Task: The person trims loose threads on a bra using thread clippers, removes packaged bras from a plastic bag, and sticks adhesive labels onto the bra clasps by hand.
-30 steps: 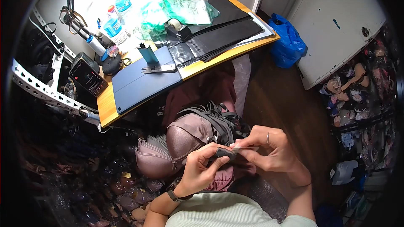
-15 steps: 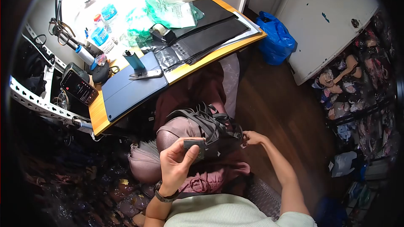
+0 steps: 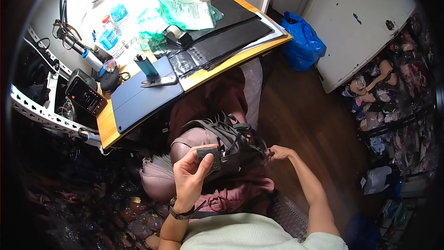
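Note:
A stack of nested mauve bras (image 3: 158,183) with moulded cups lies on my lap, its grey straps (image 3: 231,134) bunched over the top. My left hand (image 3: 188,173) pinches a dark grey hook-and-eye band end (image 3: 208,153) between thumb and fingers, above the cups. At the right side of the bundle, my right hand (image 3: 279,153) has its fingers closed at the edge of the dark straps and bands. What exactly sits in those fingers is too small to make out.
On the wooden table (image 3: 194,82) lie a blue tablet case (image 3: 143,99), thread snips (image 3: 159,81), a teal bottle (image 3: 146,66), a tape dispenser (image 3: 178,36) and black plastic bags (image 3: 231,41). A phone (image 3: 86,95) leans at left. A blue bag (image 3: 303,41) and wrapped garments (image 3: 374,92) are at right.
My left hand has shifted slightly left and up, turning the band end so its small eyelets face the camera more. My right hand stays nearly in place, its fingers still closed.

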Demonstrator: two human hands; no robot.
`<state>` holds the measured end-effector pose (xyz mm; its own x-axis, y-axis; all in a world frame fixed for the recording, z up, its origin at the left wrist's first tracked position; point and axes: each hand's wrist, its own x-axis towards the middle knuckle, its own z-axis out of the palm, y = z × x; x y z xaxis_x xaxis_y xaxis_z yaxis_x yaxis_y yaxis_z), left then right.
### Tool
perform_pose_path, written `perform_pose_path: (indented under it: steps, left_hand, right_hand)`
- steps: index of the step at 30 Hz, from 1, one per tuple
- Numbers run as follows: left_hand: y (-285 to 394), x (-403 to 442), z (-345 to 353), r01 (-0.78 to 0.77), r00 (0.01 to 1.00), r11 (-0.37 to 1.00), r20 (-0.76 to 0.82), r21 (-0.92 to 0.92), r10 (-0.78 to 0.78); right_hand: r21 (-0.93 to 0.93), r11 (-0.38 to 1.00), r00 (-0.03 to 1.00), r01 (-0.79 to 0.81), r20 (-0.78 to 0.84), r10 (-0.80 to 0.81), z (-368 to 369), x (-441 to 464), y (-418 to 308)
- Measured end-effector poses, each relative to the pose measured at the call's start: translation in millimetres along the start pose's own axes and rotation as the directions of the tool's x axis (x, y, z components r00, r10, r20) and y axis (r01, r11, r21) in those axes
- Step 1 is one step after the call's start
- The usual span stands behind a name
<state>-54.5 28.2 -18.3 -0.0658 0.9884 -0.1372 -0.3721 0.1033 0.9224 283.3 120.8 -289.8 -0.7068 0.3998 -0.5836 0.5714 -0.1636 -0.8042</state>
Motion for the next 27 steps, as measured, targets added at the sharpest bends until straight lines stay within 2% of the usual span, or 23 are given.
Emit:
perform_pose_path:
  steps: [7, 9, 10, 12, 16, 19, 22, 24, 25, 27]
  left_hand:
    - [-2.2, 2.5, -1.5, -0.012, 1.000, 1.000, 0.002, 0.023, 0.012]
    - [-1.8, 2.9, -0.6, -0.009, 1.000, 1.000, 0.001, 0.013, 0.009]
    - [-1.9, 2.9, -0.6, -0.012, 1.000, 1.000, -0.002, 0.012, 0.012]
    - [-2.1, 2.4, -1.0, -0.023, 1.000, 1.000, 0.010, 0.021, 0.023]
    - [-0.8, 3.1, -0.3, 0.001, 1.000, 1.000, -0.001, -0.002, -0.001]
    - [-4.7, 5.2, -3.4, -0.029, 1.000, 0.999, 0.013, 0.036, 0.028]
    - [-10.2, 10.1, -2.6, -0.056, 0.998, 0.998, -0.023, 0.027, 0.056]
    - [-13.0, 16.4, 5.6, -0.395, 0.911, 0.902, -0.050, 0.172, 0.409]
    - [-17.0, 14.9, -6.4, -0.349, 0.914, 0.799, -0.010, 0.489, 0.406]
    - [-4.1, 6.5, 12.8, -0.333, 0.920, 0.752, 0.020, 0.569, 0.392]
  right_hand:
    - [0.106, 0.994, 0.999, -0.005, -0.036, 0.009, 15.7, -16.7, 4.6]
    - [-0.033, 0.982, 0.978, 0.187, -0.083, -0.190, 20.4, -6.1, 8.2]
    - [-0.035, 0.981, 0.978, 0.189, -0.080, -0.191, 22.8, -3.6, 10.2]
    - [0.094, 0.996, 0.989, 0.004, -0.146, 0.010, 28.4, -3.2, -0.7]
    - [0.024, 0.999, 0.983, 0.039, -0.179, -0.034, 23.3, -11.9, 15.8]
    - [0.031, 0.993, 0.988, -0.110, -0.102, 0.113, -3.2, -47.0, -13.2]
    - [-0.044, 0.984, 0.985, -0.173, 0.021, 0.174, -38.1, -86.0, -60.0]
    - [0.088, 0.994, 0.995, -0.068, 0.078, 0.061, -48.8, -111.7, -108.4]
    - [0.088, 0.990, 0.992, 0.113, 0.047, -0.117, -48.0, -120.4, -138.6]
    - [0.337, 0.859, 0.923, 0.385, -0.124, -0.365, -31.9, -128.7, -189.5]
